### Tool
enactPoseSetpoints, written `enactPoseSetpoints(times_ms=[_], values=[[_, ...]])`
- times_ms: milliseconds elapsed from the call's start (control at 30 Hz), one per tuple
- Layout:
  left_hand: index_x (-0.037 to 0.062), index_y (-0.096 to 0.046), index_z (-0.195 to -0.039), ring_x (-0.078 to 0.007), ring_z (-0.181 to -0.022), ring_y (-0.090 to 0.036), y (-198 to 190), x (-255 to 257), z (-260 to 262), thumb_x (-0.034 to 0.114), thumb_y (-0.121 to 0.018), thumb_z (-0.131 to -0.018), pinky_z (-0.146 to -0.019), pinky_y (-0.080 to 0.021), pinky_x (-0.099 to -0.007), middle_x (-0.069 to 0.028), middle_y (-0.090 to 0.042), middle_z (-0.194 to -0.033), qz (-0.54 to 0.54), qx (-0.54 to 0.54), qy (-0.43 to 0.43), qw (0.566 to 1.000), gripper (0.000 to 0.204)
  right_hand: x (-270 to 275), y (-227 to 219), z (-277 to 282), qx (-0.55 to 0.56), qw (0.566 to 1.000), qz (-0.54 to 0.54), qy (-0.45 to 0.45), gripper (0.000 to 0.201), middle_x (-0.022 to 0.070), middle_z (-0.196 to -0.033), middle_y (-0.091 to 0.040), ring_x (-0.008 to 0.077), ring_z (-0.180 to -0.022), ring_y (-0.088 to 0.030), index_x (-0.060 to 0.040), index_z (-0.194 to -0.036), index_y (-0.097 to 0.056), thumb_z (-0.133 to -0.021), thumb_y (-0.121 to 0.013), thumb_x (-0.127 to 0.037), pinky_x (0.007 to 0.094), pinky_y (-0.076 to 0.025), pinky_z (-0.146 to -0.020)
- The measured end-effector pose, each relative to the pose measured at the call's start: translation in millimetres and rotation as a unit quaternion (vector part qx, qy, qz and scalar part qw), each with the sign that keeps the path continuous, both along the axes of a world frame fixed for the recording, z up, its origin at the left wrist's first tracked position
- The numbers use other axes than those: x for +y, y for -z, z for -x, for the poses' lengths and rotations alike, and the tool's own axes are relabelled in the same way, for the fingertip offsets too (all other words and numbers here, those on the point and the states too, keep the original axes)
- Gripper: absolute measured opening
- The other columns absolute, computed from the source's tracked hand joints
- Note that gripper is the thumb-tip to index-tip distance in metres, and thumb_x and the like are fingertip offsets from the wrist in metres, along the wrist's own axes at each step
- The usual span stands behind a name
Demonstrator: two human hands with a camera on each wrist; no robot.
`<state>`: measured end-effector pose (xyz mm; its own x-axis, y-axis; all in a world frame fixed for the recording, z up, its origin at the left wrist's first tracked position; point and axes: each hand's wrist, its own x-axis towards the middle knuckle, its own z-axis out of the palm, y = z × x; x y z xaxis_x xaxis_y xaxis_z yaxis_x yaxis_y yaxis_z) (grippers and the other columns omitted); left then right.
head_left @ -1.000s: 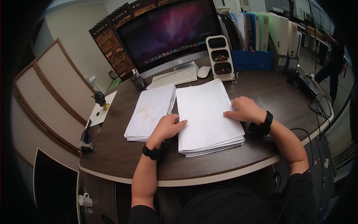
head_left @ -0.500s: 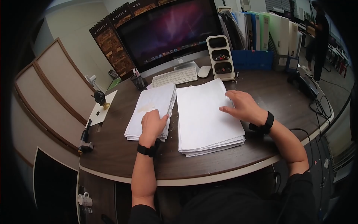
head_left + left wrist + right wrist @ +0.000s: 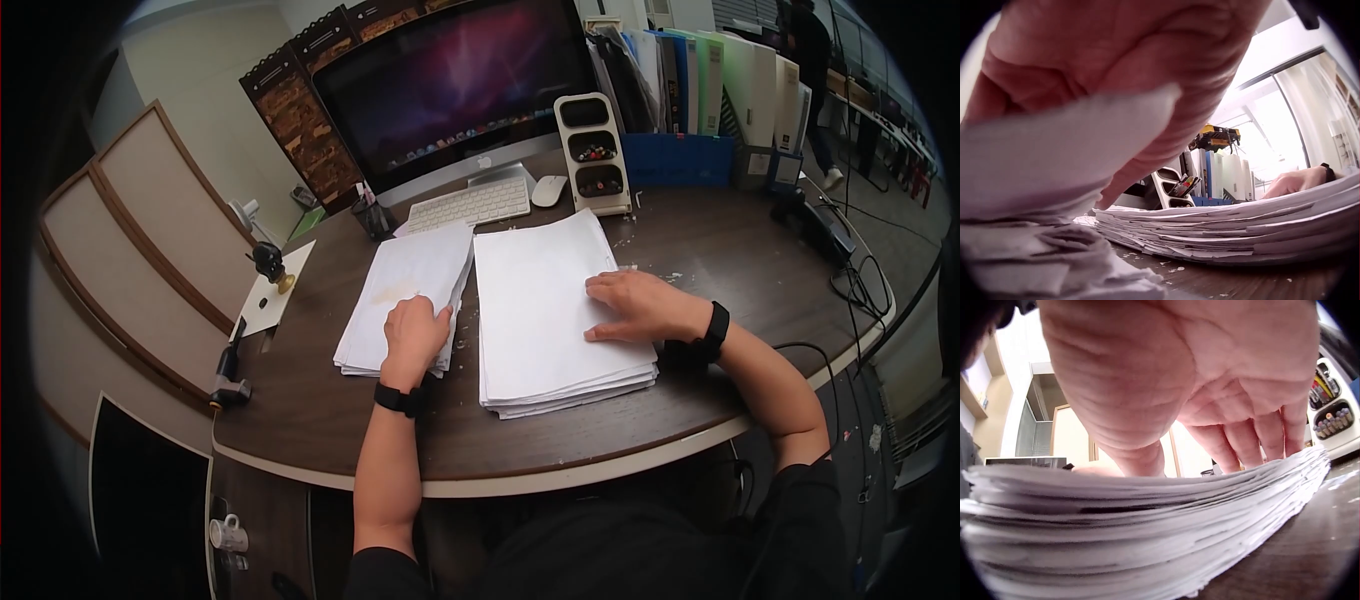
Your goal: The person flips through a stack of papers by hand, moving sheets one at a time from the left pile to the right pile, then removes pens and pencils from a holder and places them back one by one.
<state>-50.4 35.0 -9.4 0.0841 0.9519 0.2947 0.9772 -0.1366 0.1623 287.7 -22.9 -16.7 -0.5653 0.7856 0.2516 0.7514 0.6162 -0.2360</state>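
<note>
Two stacks of white paper lie side by side on the desk. My left hand point(image 3: 413, 335) is over the right edge of the left stack point(image 3: 400, 262), which has a yellowish stain on its top sheet. Its fingers bend down over the paper, the thumb toward the gap between the stacks; the fingertips are hidden. In the left wrist view a raised sheet corner point(image 3: 1129, 119) overlaps the palm. My right hand point(image 3: 645, 305) rests on the right part of the thicker right stack point(image 3: 540, 300), fingers extended. In the right wrist view its fingertips point(image 3: 1250, 459) reach the top sheet.
Behind the stacks stand a keyboard point(image 3: 470, 207), a mouse point(image 3: 548, 191), a monitor point(image 3: 450, 90), a pen cup point(image 3: 372, 218) and a slotted holder point(image 3: 592, 155). Binders point(image 3: 745, 90) line the back right. A telephone point(image 3: 815, 225) with cables sits at the right edge. Small scraps dot the desk.
My left hand has gone from the right stack's left edge to the left stack. My right hand has slid from the right stack's edge onto its top. A person in the background has moved.
</note>
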Motion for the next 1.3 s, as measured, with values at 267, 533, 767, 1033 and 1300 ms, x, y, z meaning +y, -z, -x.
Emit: enactPoseSetpoints(times_ms=[267,533,767,1033,1300], values=[[-0.0057,-0.07,-0.078,-0.0462,-0.079,-0.068,5,3,1,0.012,-0.063,-0.081,-0.073,-0.055,-0.0505,-0.0288,-0.068,-0.08,-0.023,0.027,0.012,0.999,0.019,-3,-2,0,-0.003,1.0,0.006,-0.006,0.046,0.0201,-0.104,-0.064,0.0368,-0.102,-0.062,0.0044,-0.097,-0.062,-0.088,-0.069,-0.04,0.0433,-0.048,-0.092],[-0.0037,-0.071,-0.078,-0.0438,-0.076,-0.069,1,7,5,0.007,-0.061,-0.078,-0.071,-0.056,-0.0502,-0.0273,-0.068,-0.078,-0.1,0.029,-0.012,0.994,0.015,-5,-3,0,-0.005,1.0,-0.002,-0.01,0.045,0.0195,-0.106,-0.064,0.0363,-0.104,-0.062,0.0042,-0.097,-0.063,-0.089,-0.069,-0.04,0.043,-0.048,-0.094],[-0.0006,-0.069,-0.073,-0.0423,-0.076,-0.067,5,11,8,0.028,-0.079,-0.077,-0.069,-0.052,-0.0491,-0.0231,-0.067,-0.076,-0.09,0.002,-0.031,0.996,0.03,-4,-2,-1,-0.012,1.0,0.003,-0.009,0.047,0.0218,-0.118,-0.064,0.0362,-0.111,-0.06,0.0056,-0.101,-0.064,-0.089,-0.068,-0.04,0.0419,-0.046,-0.099],[0.0002,-0.071,-0.072,-0.0424,-0.076,-0.067,9,15,7,0.032,-0.074,-0.083,-0.068,-0.052,-0.0494,-0.0233,-0.068,-0.075,-0.083,-0.003,-0.038,0.996,0.034,-5,-2,-1,-0.016,1.0,0.007,-0.009,0.048,0.0224,-0.119,-0.063,0.0363,-0.113,-0.059,0.0062,-0.101,-0.064,-0.09,-0.066,-0.041,0.0423,-0.045,-0.1],[-0.0009,-0.069,-0.087,-0.0412,-0.069,-0.068,-1,9,13,0.021,-0.063,-0.092,-0.064,-0.054,-0.0475,-0.0227,-0.068,-0.076,-0.17,0.097,-0.036,0.98,0.023,-8,-16,3,-0.067,0.992,0.107,0.019,0.06,0.026,-0.138,-0.054,0.0392,-0.13,-0.05,0.0072,-0.122,-0.06,-0.092,-0.065,-0.045,0.0439,-0.038,-0.111]])
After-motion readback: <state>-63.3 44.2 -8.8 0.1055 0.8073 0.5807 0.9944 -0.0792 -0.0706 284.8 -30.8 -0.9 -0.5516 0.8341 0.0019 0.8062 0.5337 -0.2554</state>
